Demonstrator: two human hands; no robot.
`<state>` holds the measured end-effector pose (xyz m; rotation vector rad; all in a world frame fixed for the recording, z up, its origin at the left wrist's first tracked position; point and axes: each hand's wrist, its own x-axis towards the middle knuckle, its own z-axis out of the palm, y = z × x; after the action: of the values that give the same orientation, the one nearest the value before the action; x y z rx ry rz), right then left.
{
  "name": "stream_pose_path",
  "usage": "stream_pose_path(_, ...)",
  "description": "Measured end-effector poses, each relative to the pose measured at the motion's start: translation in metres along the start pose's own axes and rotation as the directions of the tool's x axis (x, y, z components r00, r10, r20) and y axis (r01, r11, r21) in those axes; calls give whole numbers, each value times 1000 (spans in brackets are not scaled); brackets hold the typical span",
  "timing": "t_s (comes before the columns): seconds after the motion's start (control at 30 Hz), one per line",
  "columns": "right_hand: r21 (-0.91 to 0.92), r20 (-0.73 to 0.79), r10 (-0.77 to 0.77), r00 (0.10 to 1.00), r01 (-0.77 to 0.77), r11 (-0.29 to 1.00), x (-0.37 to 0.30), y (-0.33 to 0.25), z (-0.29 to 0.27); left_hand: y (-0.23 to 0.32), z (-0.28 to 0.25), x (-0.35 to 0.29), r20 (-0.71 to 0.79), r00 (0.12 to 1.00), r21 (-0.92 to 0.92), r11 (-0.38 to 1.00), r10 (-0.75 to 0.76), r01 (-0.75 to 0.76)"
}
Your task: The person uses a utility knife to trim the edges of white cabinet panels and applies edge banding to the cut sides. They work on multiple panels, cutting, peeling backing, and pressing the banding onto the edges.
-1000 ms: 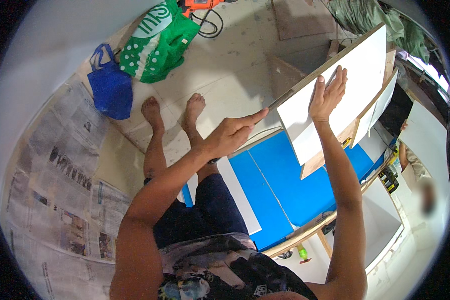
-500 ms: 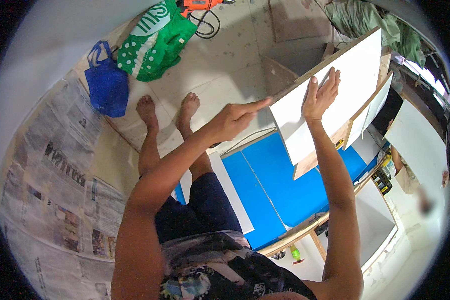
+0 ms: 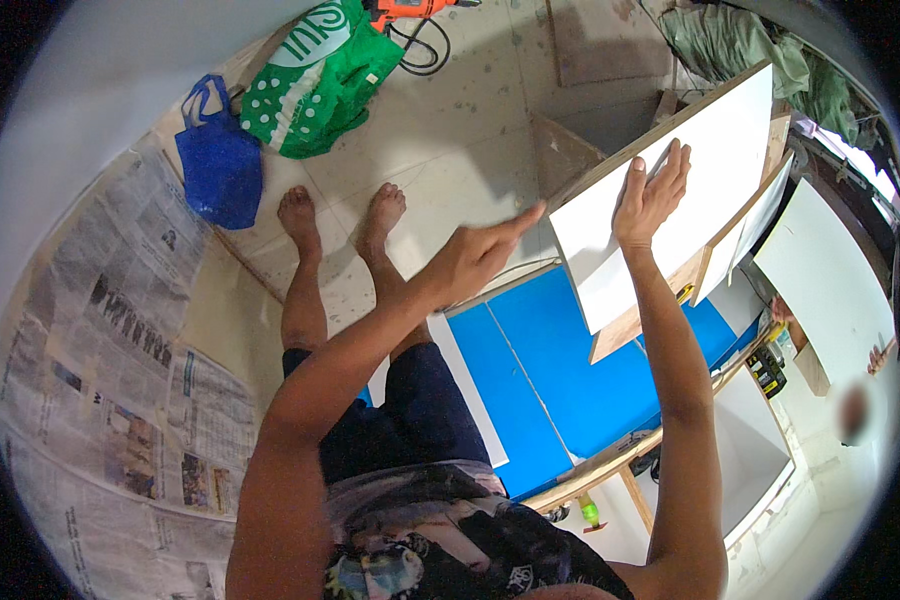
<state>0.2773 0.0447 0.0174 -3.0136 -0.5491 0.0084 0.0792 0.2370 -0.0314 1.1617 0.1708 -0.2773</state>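
A white-faced board (image 3: 705, 150) with bare wood edges leans at a slant in front of me. My right hand (image 3: 653, 200) lies flat on its white face, fingers stretched and thumb apart. Close to the board's left corner is my left hand (image 3: 480, 258), its index finger extended toward the edge and the other fingers bent. I see nothing held in it. Whether that fingertip touches the corner, I cannot tell. Behind the white-faced board stands another pale board (image 3: 745, 235). A blue-topped surface (image 3: 540, 350) lies below the boards.
On the floor at the far left are a green bag (image 3: 310, 95), a blue bag (image 3: 220, 170) and an orange power drill (image 3: 408, 10) with a black cord. Newspaper (image 3: 120, 330) covers the left side. At right another person's hand (image 3: 878, 357) touches a large white panel (image 3: 830, 270).
The other person's white panel at right has shifted slightly, and their hand shows more at its edge. My right hand stays flat on the board; my left still points at its corner.
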Motion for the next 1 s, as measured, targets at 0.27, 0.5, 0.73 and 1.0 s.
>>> stream_pose_path(0.27,-1,4,14,1000,-14,1000,0,-2,-2,-8,-2,-14,9,998,-118,991,61,-60)
stream_pose_path(0.5,6,-14,-17,1000,17,1000,0,0,0,3,-15,15,159,986,-95,994,-39,55)
stream_pose_path(0.73,-22,-29,-15,999,14,1000,0,1,2,16,-17,38,203,974,-103,987,-97,119)
stream_pose_path(1.0,5,-63,20,998,-20,1000,0,-1,-2,32,-22,30,228,945,-15,970,-235,244)
